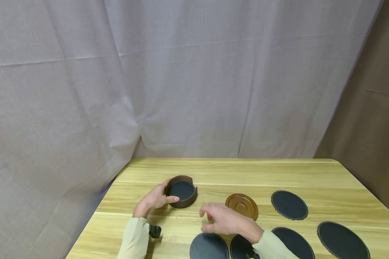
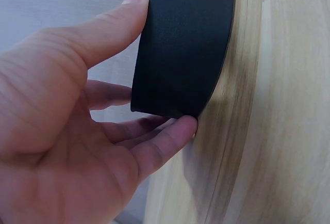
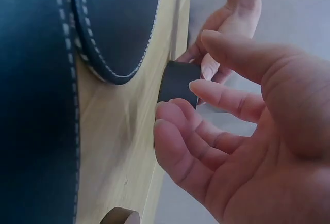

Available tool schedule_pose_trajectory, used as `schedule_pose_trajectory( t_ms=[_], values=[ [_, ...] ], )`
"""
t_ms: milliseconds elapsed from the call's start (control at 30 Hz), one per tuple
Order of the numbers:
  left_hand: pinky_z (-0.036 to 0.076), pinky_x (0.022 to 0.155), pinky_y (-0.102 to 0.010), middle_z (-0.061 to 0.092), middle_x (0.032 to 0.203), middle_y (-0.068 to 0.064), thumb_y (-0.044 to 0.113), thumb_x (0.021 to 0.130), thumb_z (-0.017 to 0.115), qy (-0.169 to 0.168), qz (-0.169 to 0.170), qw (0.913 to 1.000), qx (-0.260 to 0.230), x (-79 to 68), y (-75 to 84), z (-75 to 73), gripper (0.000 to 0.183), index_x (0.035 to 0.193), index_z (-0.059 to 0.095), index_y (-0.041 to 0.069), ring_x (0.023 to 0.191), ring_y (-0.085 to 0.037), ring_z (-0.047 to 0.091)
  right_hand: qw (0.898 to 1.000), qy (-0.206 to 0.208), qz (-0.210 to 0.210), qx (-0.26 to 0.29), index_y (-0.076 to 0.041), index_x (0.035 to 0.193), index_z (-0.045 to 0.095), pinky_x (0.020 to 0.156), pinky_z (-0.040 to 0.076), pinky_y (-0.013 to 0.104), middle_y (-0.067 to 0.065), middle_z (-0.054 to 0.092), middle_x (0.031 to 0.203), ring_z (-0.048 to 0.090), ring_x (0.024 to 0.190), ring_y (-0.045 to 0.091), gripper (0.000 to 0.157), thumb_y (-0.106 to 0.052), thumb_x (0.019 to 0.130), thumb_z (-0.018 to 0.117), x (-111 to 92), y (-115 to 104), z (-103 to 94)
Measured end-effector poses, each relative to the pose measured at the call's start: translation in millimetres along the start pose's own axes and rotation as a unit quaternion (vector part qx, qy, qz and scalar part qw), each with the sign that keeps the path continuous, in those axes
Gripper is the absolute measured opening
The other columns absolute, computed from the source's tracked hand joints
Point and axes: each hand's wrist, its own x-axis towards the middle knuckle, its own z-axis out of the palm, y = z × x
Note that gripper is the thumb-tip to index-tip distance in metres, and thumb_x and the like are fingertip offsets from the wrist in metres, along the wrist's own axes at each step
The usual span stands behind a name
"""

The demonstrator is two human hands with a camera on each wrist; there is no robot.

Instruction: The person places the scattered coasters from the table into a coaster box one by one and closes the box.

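Near the far left of the wooden table (image 1: pixel 227 172), the round holder (image 1: pixel 184 204) stands with a black disc (image 1: pixel 180 190) inside and a gap in its wall. The left hand (image 1: pixel 155 199) grips the holder's side between thumb and fingers. The right hand (image 1: pixel 226 218) is apart from the holder, its fingers loosely bent, thumb and fingertips separated, holding nothing. Near it lies a brown disc (image 1: pixel 241 205), partly hidden; five black stitched-edge coasters (image 1: pixel 289 205) lie toward the near edge and right.
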Motion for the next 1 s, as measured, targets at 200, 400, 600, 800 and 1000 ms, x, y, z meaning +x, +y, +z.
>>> schedule_pose_trajectory(
  t_ms=[200,400,600,800,1000],
  values=[
    [0.031,0.116,-0.055,0.033,0.156,-0.025,0.028,0.087,0.075,-0.001,-0.004,1.0,0.006,0.5,0.1,0.1,0.091,0.155,0.021,-0.002,0.144,-0.04,0.032,1.0,-0.014,0.006,-0.009,-0.019,0.105,0.061,0.064,0.042,0.021,-0.006,0.055,0.088,0.047,0.073,0.004,0.033,-0.038,0.084,0.076,-7.4,-2.2,2.8],
    [0.031,0.115,-0.055,0.033,0.156,-0.025,0.03,0.087,0.075,-0.004,-0.003,1.0,0.007,0.8,-1.2,0.4,0.092,0.155,0.021,-0.002,0.144,-0.04,0.032,0.997,-0.063,0.031,-0.035,-0.023,0.106,0.06,0.063,0.042,0.022,-0.009,0.052,0.086,0.047,0.072,0.003,0.036,-0.043,0.082,0.077,-9.8,-3.9,4.6],
    [0.031,0.115,-0.055,0.033,0.155,-0.025,0.031,0.086,0.076,-0.002,-0.001,1.0,0.009,1.0,-1.3,-1.4,0.093,0.155,0.021,-0.002,0.144,-0.04,0.033,0.993,-0.087,0.045,-0.066,-0.026,0.098,0.059,0.06,0.039,0.022,-0.011,0.048,0.082,0.045,0.07,0.006,0.032,-0.046,0.081,0.078,-9.2,-5.4,7.7],
    [0.031,0.115,-0.055,0.034,0.155,-0.026,0.03,0.087,0.076,-0.005,0.0,1.0,0.008,0.7,-0.7,-1.0,0.093,0.155,0.021,-0.002,0.144,-0.041,0.033,0.991,-0.089,0.045,-0.085,-0.027,0.09,0.057,0.059,0.038,0.022,-0.011,0.046,0.079,0.043,0.07,0.007,0.031,-0.046,0.08,0.079,-11.2,-6.5,7.9],
    [0.032,0.115,-0.056,0.035,0.154,-0.026,0.027,0.087,0.076,-0.006,0.003,1.0,-0.001,-0.1,-2.4,-0.9,0.092,0.155,0.02,-0.002,0.143,-0.04,0.034,0.99,-0.098,0.047,-0.086,-0.026,0.091,0.058,0.059,0.038,0.022,-0.011,0.046,0.078,0.044,0.068,0.007,0.031,-0.046,0.079,0.079,-11.5,-7.9,6.6]
  ],
)
